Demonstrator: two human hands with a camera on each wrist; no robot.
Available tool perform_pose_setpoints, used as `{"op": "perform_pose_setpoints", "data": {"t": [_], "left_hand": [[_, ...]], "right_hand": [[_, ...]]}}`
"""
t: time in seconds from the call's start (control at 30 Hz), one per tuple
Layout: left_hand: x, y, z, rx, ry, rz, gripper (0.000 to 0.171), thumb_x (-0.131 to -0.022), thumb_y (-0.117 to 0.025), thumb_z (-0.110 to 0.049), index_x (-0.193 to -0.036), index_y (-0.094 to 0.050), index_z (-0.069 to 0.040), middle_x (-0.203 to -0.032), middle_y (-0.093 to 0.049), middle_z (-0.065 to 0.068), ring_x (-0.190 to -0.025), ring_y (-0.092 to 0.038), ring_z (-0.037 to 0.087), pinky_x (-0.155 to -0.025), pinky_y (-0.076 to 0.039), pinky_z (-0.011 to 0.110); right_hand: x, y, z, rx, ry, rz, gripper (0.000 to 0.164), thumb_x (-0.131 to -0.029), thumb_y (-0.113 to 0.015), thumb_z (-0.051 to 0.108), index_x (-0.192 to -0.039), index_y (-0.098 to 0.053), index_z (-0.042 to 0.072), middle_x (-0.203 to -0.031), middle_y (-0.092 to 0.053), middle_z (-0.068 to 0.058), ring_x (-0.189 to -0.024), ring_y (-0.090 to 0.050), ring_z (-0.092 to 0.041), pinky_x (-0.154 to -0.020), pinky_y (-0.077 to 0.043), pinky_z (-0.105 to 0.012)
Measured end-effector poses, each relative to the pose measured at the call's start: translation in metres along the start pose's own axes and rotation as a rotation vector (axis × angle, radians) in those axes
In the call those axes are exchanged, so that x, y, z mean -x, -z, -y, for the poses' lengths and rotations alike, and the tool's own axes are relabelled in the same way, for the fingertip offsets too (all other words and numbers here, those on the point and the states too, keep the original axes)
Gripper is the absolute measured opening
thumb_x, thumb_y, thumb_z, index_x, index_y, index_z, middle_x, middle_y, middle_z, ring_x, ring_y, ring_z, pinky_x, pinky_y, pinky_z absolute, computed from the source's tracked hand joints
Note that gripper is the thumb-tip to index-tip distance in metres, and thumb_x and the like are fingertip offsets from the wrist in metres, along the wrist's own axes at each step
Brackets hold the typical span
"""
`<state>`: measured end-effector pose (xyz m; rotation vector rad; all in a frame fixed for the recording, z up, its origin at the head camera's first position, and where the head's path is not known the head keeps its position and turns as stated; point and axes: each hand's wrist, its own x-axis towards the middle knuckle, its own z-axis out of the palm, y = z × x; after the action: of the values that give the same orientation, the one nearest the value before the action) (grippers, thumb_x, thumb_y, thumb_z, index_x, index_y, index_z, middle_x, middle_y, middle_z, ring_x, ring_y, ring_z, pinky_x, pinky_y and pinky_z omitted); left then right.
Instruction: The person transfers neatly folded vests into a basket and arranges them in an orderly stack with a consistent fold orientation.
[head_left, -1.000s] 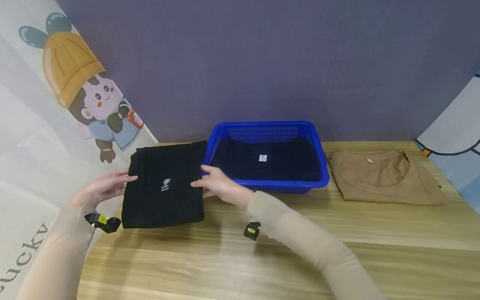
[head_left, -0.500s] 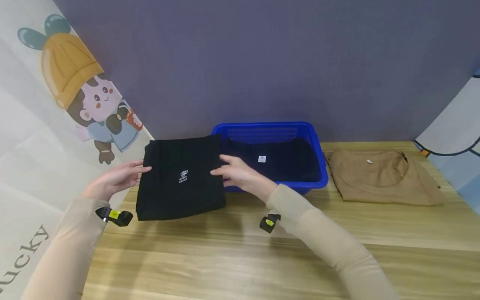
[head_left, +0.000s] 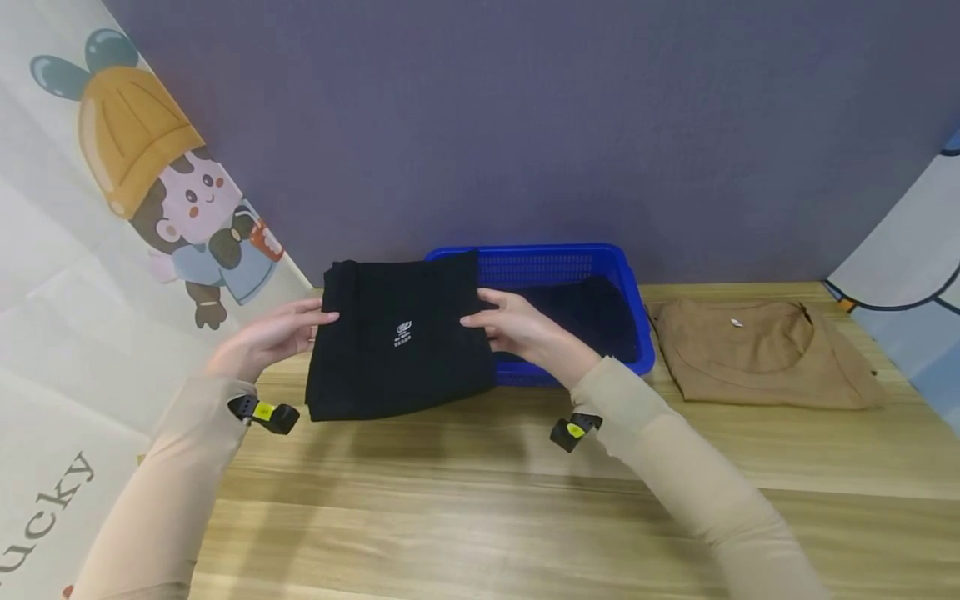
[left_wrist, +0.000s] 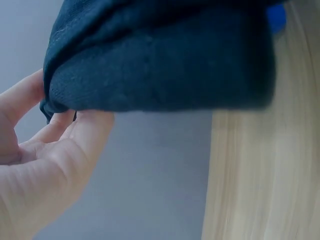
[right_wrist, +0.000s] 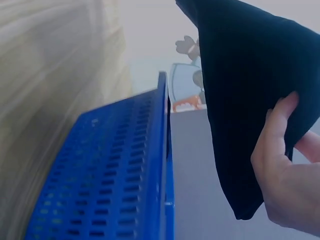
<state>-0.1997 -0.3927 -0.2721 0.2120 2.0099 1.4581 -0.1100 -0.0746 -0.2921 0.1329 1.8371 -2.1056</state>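
Observation:
Both hands hold a folded black T-shirt with a small white print at its middle. The left hand pinches its left edge, thumb on top and fingers underneath. On the opposite edge the right hand grips the cloth the same way. In the right wrist view the shirt hangs higher than the rim of a blue plastic basket. Seen from the head, the shirt covers the basket's left part. Inside the basket lies another dark folded garment, partly hidden.
To the right of the basket, a folded brown shirt lies on the wooden table. A grey-blue partition stands behind the basket. On the left is a white panel with a cartoon figure.
Both hands have carried the black T-shirt to the right and farther back, so it now overlaps the basket's left part. The basket and the brown shirt stay in place.

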Motion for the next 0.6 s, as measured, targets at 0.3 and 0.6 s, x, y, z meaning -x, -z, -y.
{"op": "perform_pose_setpoints", "data": {"t": [0.3, 0.6], "left_hand": [[-0.022, -0.020, -0.011, 0.008, -0.033, 0.030, 0.080, -0.092, -0.047, -0.020, -0.137, 0.017, -0.003, -0.146, 0.009, 0.014, -0.126, -0.028, 0.027, -0.106, -0.015, 0.044], [-0.040, -0.041, -0.025, -0.001, -0.021, 0.003, 0.078, -0.091, -0.050, -0.023, -0.141, 0.008, -0.008, -0.147, -0.006, 0.008, -0.053, -0.031, 0.004, -0.067, -0.032, 0.022]], "right_hand": [[0.010, 0.025, 0.008, -0.004, -0.012, -0.034, 0.074, -0.083, -0.060, 0.008, -0.142, -0.017, 0.020, -0.131, -0.026, -0.006, -0.048, -0.029, -0.008, -0.048, -0.024, -0.022], [0.020, 0.048, 0.017, 0.014, -0.023, -0.067, 0.075, -0.084, -0.059, 0.008, -0.143, -0.013, 0.019, -0.141, -0.014, -0.006, -0.046, -0.031, -0.005, -0.046, -0.024, -0.019]]}}
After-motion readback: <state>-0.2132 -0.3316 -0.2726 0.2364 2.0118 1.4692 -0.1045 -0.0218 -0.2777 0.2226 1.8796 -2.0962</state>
